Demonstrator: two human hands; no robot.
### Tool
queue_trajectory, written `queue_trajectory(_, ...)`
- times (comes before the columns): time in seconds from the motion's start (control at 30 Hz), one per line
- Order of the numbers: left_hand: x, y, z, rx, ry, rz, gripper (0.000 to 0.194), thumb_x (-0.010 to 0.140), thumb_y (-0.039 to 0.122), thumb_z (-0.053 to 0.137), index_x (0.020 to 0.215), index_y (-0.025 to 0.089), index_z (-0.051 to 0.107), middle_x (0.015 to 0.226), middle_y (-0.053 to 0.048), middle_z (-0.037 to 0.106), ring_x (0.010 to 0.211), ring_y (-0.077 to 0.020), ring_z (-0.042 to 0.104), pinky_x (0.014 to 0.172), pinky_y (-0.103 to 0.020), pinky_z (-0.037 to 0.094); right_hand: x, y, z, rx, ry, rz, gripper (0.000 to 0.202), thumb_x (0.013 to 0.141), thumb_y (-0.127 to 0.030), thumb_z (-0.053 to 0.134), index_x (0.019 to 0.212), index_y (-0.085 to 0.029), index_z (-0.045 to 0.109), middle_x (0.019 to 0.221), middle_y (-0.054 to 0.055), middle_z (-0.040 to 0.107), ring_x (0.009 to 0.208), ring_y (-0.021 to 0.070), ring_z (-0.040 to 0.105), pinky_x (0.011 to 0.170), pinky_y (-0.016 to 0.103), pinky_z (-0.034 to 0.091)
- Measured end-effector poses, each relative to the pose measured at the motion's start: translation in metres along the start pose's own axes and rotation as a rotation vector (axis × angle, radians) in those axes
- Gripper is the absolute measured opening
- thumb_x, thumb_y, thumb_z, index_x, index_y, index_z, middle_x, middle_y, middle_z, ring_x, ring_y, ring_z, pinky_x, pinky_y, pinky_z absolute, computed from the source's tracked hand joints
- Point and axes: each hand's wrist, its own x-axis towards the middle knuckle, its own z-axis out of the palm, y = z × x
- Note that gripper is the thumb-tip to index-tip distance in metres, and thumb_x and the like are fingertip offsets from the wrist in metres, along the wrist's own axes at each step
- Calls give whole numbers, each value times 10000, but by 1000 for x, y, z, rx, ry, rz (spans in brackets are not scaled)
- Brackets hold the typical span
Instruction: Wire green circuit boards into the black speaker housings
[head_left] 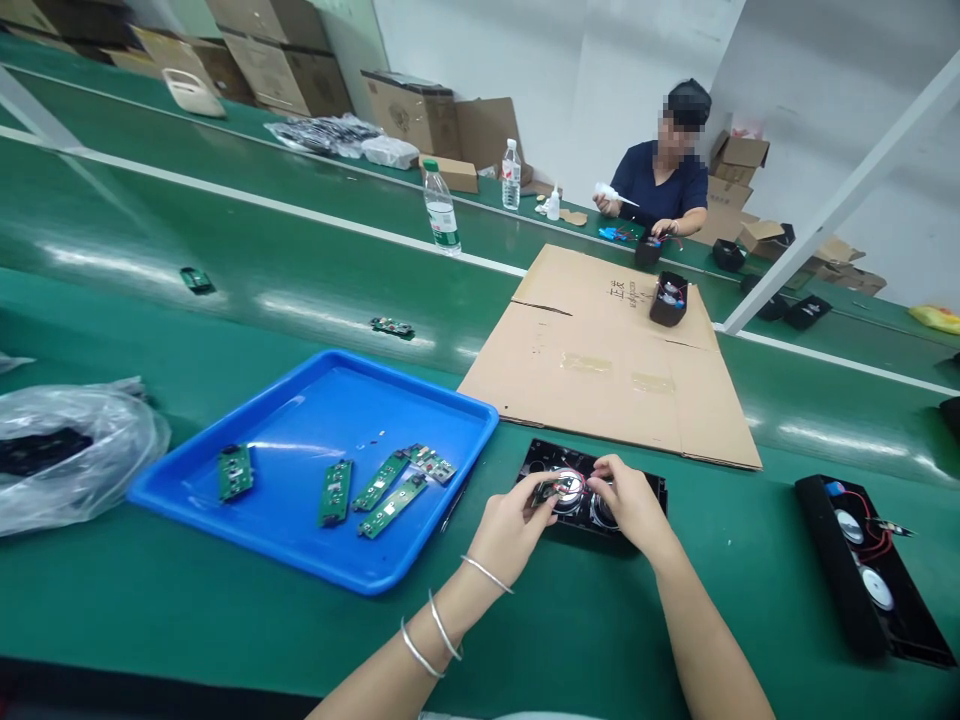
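A black speaker housing (pixel 652 487) with two round drivers lies on the green table in front of me. Over its left driver, my left hand (pixel 521 510) pinches a small circuit board (pixel 550 491). My right hand (pixel 624 495) is beside it above the housing, fingers bent together near thin red wires; whether it grips a wire is too small to tell. Left of my hands, a blue tray (pixel 300 545) holds several green circuit boards (pixel 336 492).
A flattened cardboard sheet (pixel 600 400) lies beyond the housing, with a speaker unit (pixel 669 299) on it. Another open housing (pixel 832 560) is at right, a plastic bag (pixel 112 450) at left. A person (pixel 664 180) works across the table near bottles (pixel 441 212).
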Motion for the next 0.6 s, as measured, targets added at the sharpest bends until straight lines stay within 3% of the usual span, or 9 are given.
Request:
queue_trajectory(0.13,0,-1,-1,12,53,-29,235,746,273,551,944,181,640,836,-23,719,714,-199,703,627,-310,616,0,7,8,16,44,54,252,713,-56,573,916,-204,558,709,11,641,630,179,601,559,265,429)
queue_trajectory(0.3,4,-8,3,46,117,-44,231,752,268,551,963,202,618,803,-23,722,671,-195,703,637,-309,609,-2,6,-10,170,35,22,111,822,-195,488,853,-180,593,661,3,633,475,129,567,428,223,423)
queue_trajectory(0.43,11,-13,11,60,128,-61,255,757,277,545,993,191,590,744,-44,720,675,-218,705,628,-317,600,-7,-7,-21,176,-32,-119,108,790,-169,572,748,-193,669,689,3,662,596,139,609,550,230,474)
queue_trajectory(0.6,15,-13,16,45,99,-73,271,746,299,549,992,186,562,808,-64,721,739,-230,706,661,-336,591,-6,-18,-5,51,-4,-253,132,791,-91,584,779,-176,684,745,24,654,681,146,601,652,249,471)
